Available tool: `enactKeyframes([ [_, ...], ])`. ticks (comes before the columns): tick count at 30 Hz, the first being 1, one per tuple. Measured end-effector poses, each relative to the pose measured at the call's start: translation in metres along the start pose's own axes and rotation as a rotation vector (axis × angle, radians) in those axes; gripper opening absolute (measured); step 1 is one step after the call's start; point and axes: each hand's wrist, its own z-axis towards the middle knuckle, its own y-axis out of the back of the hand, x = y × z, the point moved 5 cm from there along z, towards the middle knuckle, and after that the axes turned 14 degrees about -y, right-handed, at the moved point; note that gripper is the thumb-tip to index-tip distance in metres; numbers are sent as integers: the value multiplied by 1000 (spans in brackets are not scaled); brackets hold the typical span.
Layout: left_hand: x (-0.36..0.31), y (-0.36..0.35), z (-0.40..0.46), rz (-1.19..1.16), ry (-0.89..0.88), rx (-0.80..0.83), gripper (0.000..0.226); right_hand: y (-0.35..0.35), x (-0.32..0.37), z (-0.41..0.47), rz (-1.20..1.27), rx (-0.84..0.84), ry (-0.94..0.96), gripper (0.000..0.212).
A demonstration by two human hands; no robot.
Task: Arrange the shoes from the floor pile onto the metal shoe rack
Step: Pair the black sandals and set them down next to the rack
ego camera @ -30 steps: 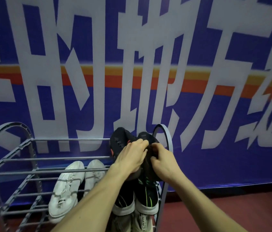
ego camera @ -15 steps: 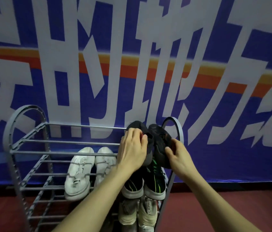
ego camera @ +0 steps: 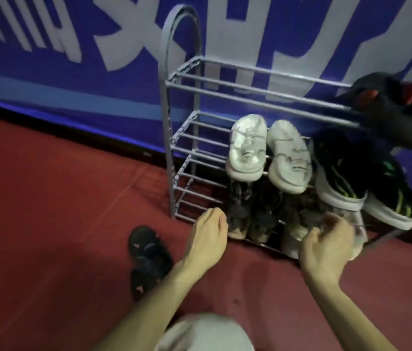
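Lying on the red floor [ego camera: 48,198], near the rack's front left corner, is a black shoe [ego camera: 146,259]. Its long side points toward the metal shoe rack [ego camera: 174,138]. Just right of it hangs the left hand [ego camera: 206,239], empty, fingers loosely together and nearest the shoe. The right hand [ego camera: 326,247] is farther right, at the bottom shelf's front edge, curled; it looks empty, but it is blurry.

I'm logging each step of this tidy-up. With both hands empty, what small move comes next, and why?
Probably the left hand reaches down-left to the black shoe, the one shoe seen lying on the red floor; the shoe rack has free top bars.
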Motion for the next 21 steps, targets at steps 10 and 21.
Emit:
enactKeyframes([
  [10, 171, 17, -181, 405, 906, 238, 34, -151, -87, -125, -454, 788, 159, 16],
  [21, 191, -18, -192, -41, 1075, 366, 67, -183, -120, -206, -680, 1186, 149, 18],
])
